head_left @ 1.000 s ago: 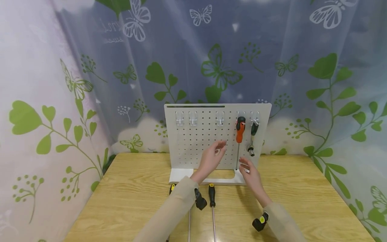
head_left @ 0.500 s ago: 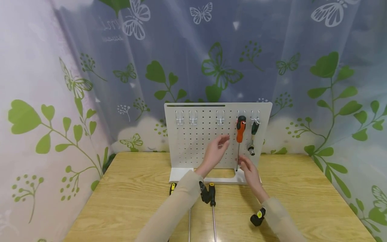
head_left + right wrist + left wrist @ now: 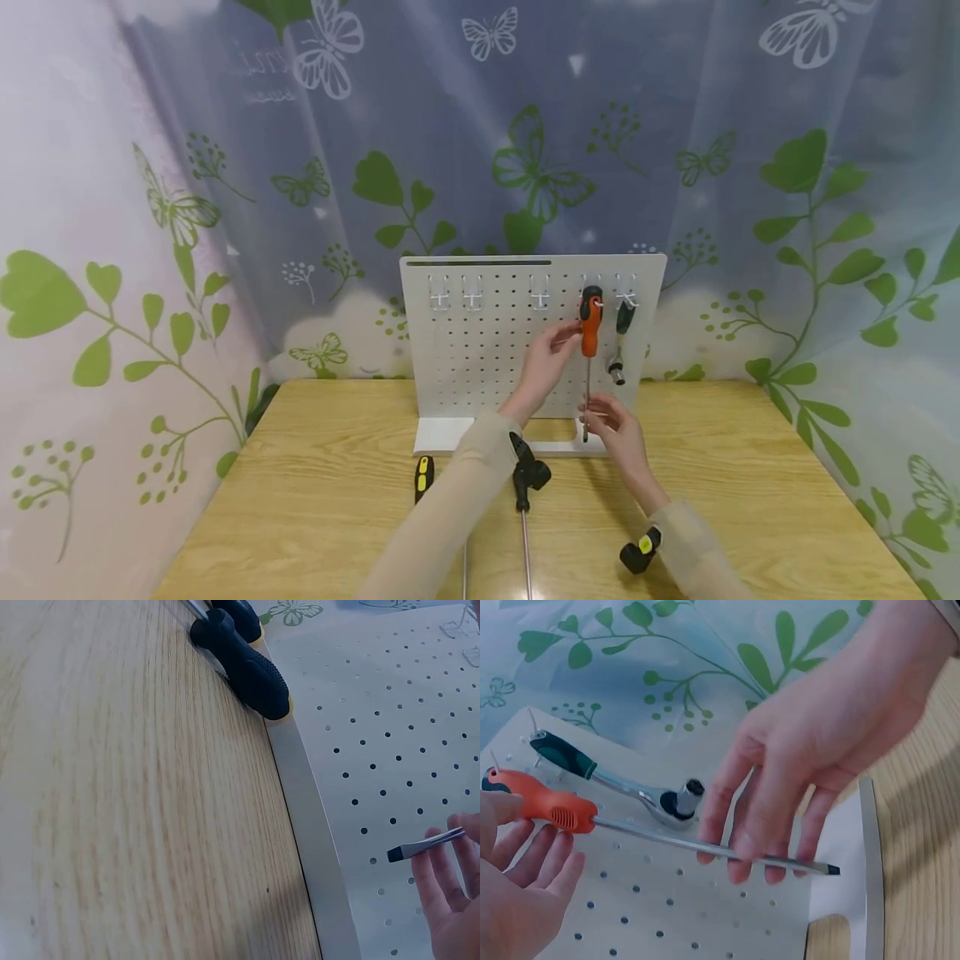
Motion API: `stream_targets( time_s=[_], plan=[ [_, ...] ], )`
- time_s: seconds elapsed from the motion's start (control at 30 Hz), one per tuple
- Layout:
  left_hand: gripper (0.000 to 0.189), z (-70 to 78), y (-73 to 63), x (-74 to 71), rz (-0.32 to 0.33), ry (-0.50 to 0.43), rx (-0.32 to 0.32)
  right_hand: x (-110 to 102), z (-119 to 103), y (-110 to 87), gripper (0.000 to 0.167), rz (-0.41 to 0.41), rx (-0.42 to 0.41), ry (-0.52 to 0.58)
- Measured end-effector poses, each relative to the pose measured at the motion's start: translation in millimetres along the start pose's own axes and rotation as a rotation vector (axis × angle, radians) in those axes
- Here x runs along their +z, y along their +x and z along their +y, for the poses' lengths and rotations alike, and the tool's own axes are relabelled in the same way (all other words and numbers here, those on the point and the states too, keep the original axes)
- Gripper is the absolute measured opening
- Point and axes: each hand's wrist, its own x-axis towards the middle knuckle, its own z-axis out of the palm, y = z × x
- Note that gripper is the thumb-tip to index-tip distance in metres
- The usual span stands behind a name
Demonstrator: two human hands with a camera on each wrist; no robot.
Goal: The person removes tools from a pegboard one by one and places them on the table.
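1. Orange screwdriver [image 3: 591,333]: hangs on a pegboard [image 3: 487,358] hook, handle up, shaft down; hook passes through handle top; flat tip is free, in front of the board's lower part.
2. Left hand [image 3: 546,367]: at the orange handle, fingers loosely bent beside and below it, thumb overlapping it; cannot tell if it grips or only touches.
3. Right hand [image 3: 621,437]: pinches the lower shaft, thumb on one side, fingers on the other; dark tip sticks out past the fingers.
4. Ratchet wrench [image 3: 621,337]: green-and-black handle, hung just right of the screwdriver, socket end down; clear hooks [image 3: 472,298] sit along the board's upper part.
5. Wooden table [image 3: 750,483]: black screwdriver [image 3: 527,550] lies in front of the board, handle partly behind the left wrist's camera; black-and-yellow handle [image 3: 424,477] to its left, partly behind the sleeve; patterned curtain [image 3: 450,125] behind.
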Motion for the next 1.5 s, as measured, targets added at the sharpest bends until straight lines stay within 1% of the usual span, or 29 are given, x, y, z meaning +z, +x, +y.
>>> stream_targets(
  time_s=[0.17,0.3,0.43,0.63,0.87,0.97,1.13,1.37,1.5],
  plan=[
    [0.035,4.0,5.3,8.3,0.035,-0.075,-0.032,0.0,-1.3,-2.2,0.031,0.010,-0.005,-0.009],
    [0.034,6.4,6.9,11.8,0.073,-0.066,-0.058,-0.3,-4.0,-5.3,0.030,0.018,0.000,-0.012],
    [0.035,7.9,7.7,13.4,0.088,-0.050,-0.063,-0.6,-8.2,-9.1,0.030,0.016,-0.015,-0.020],
    [0.036,6.4,9.2,14.0,0.083,-0.057,-0.061,-0.5,-13.8,-13.9,0.030,0.008,-0.016,-0.012],
    [0.037,8.7,6.0,13.9,0.070,-0.063,-0.060,-1.9,-16.1,-18.2,0.031,0.029,0.002,-0.006],
    [0.038,10.2,4.2,14.3,0.060,-0.071,-0.062,-3.1,-17.4,-19.9,0.032,0.033,-0.010,0.003],
    [0.039,12.1,1.0,14.4,0.044,-0.095,-0.055,-3.6,-18.8,-22.7,0.029,0.042,-0.052,0.015],
    [0.041,16.6,-5.5,14.2,0.022,-0.099,-0.043,-4.9,-24.1,-29.5,0.031,0.045,-0.054,0.023],
    [0.041,18.7,-8.9,14.4,0.015,-0.104,-0.035,-5.6,-25.5,-33.1,0.030,0.046,-0.072,0.021]
  ],
)
